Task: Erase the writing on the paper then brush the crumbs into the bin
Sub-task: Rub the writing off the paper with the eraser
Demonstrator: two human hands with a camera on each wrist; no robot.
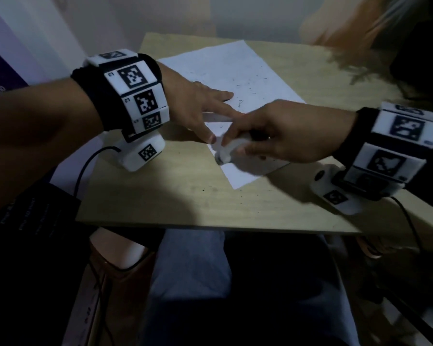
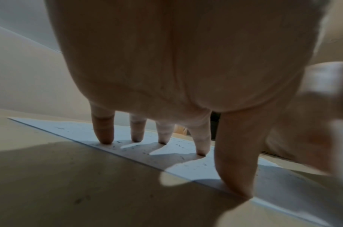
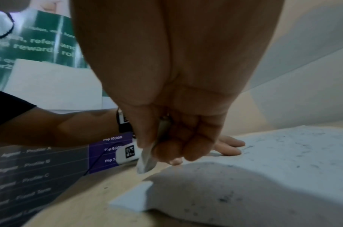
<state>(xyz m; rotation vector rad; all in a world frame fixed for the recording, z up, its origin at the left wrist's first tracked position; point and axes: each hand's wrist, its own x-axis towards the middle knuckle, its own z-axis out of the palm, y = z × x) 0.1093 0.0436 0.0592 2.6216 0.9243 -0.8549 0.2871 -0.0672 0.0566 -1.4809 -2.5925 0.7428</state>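
White eraser (image 1: 225, 152) gripped in my R hand (image 1: 283, 136), fingers curled round it, tip at paper's (image 1: 235, 68) near-left edge. L hand (image 1: 198, 106) flat, fingers spread wide, pressing the paper on wooden table (image 1: 185, 203); crumbs (image 1: 254, 88) scattered far side.

Paper (image 1: 238, 78): white sheet lying flat on the wooden table, set askew; faint marks left
Crumbs (image 1: 256, 89): dark specks scattered across the sheet
Eraser (image 1: 225, 151): white, tip down at the sheet's near-left edge
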